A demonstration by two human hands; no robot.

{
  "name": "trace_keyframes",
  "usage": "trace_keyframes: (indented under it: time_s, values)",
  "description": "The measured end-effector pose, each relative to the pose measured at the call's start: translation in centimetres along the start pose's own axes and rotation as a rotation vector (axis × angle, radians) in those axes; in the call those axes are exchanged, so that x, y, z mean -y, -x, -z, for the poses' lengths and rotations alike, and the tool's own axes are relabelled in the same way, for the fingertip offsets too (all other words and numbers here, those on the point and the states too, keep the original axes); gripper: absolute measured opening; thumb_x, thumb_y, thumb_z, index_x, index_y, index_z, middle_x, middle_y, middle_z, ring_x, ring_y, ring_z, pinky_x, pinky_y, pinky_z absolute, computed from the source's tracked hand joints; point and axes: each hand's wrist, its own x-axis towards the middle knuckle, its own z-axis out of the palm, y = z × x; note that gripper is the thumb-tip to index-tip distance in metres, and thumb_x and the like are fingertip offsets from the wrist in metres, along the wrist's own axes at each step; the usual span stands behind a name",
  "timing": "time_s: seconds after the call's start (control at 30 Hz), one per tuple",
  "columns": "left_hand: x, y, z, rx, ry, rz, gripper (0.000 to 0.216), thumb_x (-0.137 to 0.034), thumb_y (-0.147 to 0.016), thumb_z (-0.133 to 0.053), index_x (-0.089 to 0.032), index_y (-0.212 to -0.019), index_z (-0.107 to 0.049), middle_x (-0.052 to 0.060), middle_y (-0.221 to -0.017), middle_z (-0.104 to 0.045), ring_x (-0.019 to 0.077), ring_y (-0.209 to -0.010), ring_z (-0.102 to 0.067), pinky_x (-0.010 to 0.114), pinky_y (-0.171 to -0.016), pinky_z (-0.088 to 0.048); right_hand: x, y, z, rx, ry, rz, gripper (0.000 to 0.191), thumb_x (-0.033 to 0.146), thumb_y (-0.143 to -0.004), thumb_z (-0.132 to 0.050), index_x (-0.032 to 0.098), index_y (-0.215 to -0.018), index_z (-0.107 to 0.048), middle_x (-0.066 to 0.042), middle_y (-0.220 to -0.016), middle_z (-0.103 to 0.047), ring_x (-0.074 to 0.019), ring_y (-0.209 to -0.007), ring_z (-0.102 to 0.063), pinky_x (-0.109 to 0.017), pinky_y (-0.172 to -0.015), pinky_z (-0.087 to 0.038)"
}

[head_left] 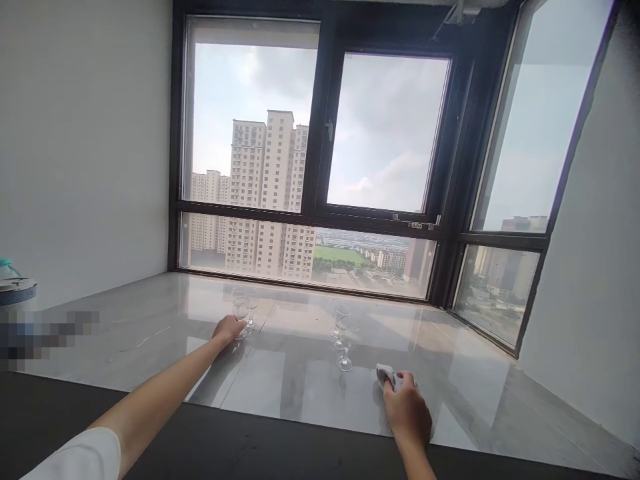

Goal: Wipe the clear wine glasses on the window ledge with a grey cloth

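On the left part of the glossy tiled window sill, my left hand (230, 329) is closed around the lower part of a clear stemmed glass (241, 308). Right behind it, another stemmed glass (251, 308) stands upright. My right hand (409, 408) grips a bunched white cloth (385, 376) low over the sill, near its front edge; the fingers' undersides are hidden. Between my hands, nearer the right one, several clear stemmed glasses (345, 343) stand upright in a row running toward the window. Their see-through bowls overlap, and their outlines are faint.
The grey marble-look sill (295, 373) ends at a dark front edge. Dark-framed windows (310, 215) close off the back and right, with a handle and latch on one pane. A white bucket-like container (18, 293) stands at the far left, partly blurred out.
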Motion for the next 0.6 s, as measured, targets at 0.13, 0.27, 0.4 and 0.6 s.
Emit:
trace_keyframes:
  time_s: [0.13,0.27,0.4,0.6]
  values:
    - [-1.9,1.6,-1.7,0.126,-0.023,-0.177,0.016,-0.025,-0.077,-0.055,-0.02,-0.084,-0.068,0.005,-0.089,-0.072,0.0208,-0.087,-0.064,0.024,-0.072,-0.04,0.1,0.1,0.1,0.0,-0.006,0.004,0.037,0.05,-0.095,-0.037,0.022,-0.114,-0.051,-0.012,-0.105,-0.068,-0.0274,-0.088,-0.067,-0.033,-0.069,-0.043]
    - [-5.0,4.8,-3.6,0.156,-0.046,-0.374,0.013,-0.024,-0.075,-0.055,-0.019,-0.079,-0.067,0.004,-0.08,-0.071,0.0204,-0.081,-0.063,0.026,-0.074,-0.04,0.0,0.0,0.1,0.021,0.005,-0.005,0.036,0.049,-0.096,-0.037,0.022,-0.115,-0.051,-0.012,-0.103,-0.068,-0.0275,-0.087,-0.067,-0.033,-0.068,-0.043]
    - [-9.4,9.5,-5.8,0.262,-0.025,-0.653,0.016,-0.03,-0.076,-0.056,-0.018,-0.071,-0.066,0.004,-0.071,-0.068,0.0173,-0.071,-0.059,0.026,-0.071,-0.04,0.1,0.1,0.2,0.013,0.005,-0.002,0.034,0.048,-0.096,-0.038,0.022,-0.114,-0.051,-0.012,-0.106,-0.068,-0.0272,-0.088,-0.066,-0.033,-0.067,-0.042]
    - [-14.0,15.3,-8.6,0.323,0.062,-0.801,0.025,-0.033,-0.084,-0.049,-0.018,-0.075,-0.066,0.003,-0.064,-0.065,0.0131,-0.06,-0.053,0.024,-0.062,-0.036,0.5,0.3,0.8,0.017,-0.002,-0.017,0.032,0.047,-0.096,-0.038,0.022,-0.112,-0.051,-0.011,-0.104,-0.069,-0.0274,-0.088,-0.066,-0.033,-0.067,-0.043]
